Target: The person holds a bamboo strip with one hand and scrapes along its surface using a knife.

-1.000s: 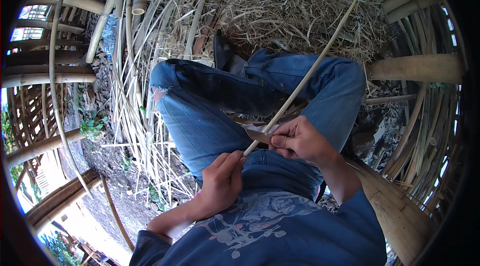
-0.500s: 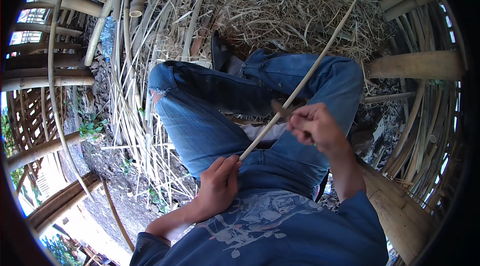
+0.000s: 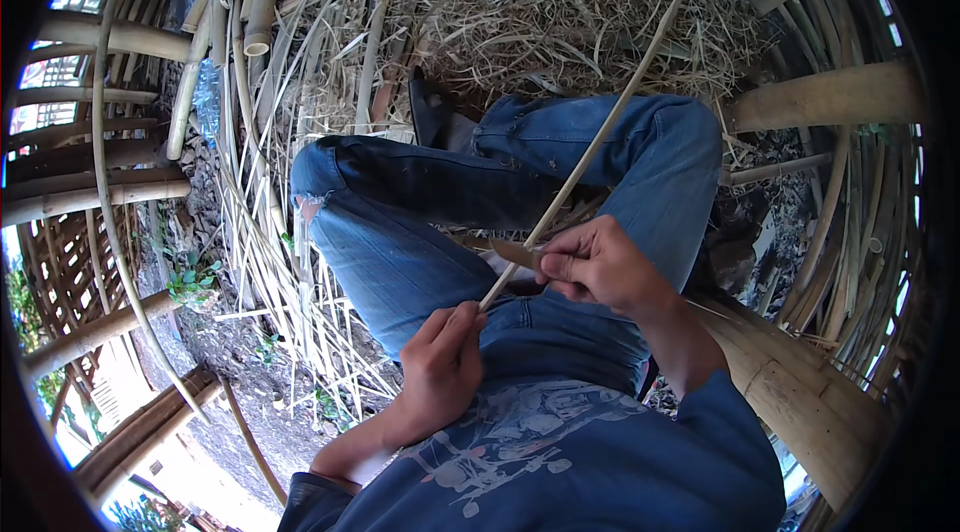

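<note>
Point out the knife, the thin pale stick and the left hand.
Knife (image 3: 515,254), head view: middle of the visible blade.
Thin pale stick (image 3: 609,123), head view: about midway along its length.
Left hand (image 3: 444,352), head view: back of the hand.

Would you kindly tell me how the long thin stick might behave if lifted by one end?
The stick is probably fairly stiff, since it runs nearly straight out from the left hand. It looks light, being slender, though its length may let the far end sway.

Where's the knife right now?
Near the middle of the head view, the knife is in the right hand, blade pointing left across the pale strip, above the jeans.
</note>
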A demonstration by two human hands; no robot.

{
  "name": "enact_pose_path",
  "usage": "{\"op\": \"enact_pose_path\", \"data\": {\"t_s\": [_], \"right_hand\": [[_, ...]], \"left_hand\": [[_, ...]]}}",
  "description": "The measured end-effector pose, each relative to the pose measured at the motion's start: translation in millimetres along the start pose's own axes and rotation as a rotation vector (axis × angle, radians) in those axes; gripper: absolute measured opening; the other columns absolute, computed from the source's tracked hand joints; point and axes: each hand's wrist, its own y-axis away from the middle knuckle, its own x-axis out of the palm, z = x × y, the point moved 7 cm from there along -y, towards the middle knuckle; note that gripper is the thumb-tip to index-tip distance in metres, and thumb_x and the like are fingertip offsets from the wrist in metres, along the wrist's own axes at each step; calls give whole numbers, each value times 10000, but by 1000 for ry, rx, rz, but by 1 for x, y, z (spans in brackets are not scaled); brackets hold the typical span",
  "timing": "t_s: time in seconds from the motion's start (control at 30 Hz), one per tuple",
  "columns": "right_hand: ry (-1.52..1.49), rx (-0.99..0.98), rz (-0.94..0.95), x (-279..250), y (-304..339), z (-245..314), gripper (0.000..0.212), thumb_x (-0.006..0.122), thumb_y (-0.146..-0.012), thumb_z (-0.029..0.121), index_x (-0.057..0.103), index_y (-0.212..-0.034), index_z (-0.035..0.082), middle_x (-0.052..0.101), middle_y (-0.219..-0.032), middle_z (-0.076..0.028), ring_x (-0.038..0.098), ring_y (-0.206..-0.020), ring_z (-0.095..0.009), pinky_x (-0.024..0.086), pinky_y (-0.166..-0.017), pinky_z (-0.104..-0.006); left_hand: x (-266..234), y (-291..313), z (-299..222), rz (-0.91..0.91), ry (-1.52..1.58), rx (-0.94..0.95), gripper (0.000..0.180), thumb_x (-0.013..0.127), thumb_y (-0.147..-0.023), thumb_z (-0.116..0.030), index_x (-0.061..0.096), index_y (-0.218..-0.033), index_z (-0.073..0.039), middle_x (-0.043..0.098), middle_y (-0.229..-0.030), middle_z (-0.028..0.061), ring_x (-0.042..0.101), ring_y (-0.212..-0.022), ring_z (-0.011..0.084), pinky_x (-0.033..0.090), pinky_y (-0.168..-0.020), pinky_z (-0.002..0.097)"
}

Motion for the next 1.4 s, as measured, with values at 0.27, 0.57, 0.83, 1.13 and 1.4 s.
{"op": "enact_pose_path", "data": {"t_s": [0.27,0.57,0.83,1.13,1.4], "right_hand": [[13,-101,-67,-23,1,15,141,605,-883,19,665,-835,-99,546,-541,-46,444,-432,-63,314,-389,-210],[18,-163,-120,-48,-2,24,188,592,-899,67,628,-789,-80,512,-518,-37,386,-379,-58,262,-348,-211],[-20,-172,-243,-82,-2,40,190,550,-914,37,610,-777,-81,501,-506,-36,383,-371,-59,250,-333,-213],[26,-180,-286,-99,-1,56,219,539,-913,81,576,-739,-48,470,-493,-37,351,-354,-71,216,-331,-227],[61,-203,-296,-104,-1,68,201,550,-905,57,591,-755,-70,488,-508,-36,369,-372,-61,215,-337,-225]], "left_hand": [[-1,1,0,28,-12,-24,130,617,-826,57,626,-949,16,570,-720,137,580,-567,249,443,-503,327],[-7,7,-1,0,-47,10,104,618,-833,52,630,-932,20,550,-691,133,555,-533,243,429,-486,326],[-13,21,3,49,-95,-17,117,623,-828,62,649,-938,35,562,-671,126,544,-522,178,406,-469,286],[-23,33,3,32,-115,16,135,639,-812,57,633,-941,19,535,-666,115,532,-501,214,410,-460,314],[-30,42,4,20,-146,26,135,639,-805,58,634,-932,13,544,-673,122,540,-510,224,418,-465,312]]}}
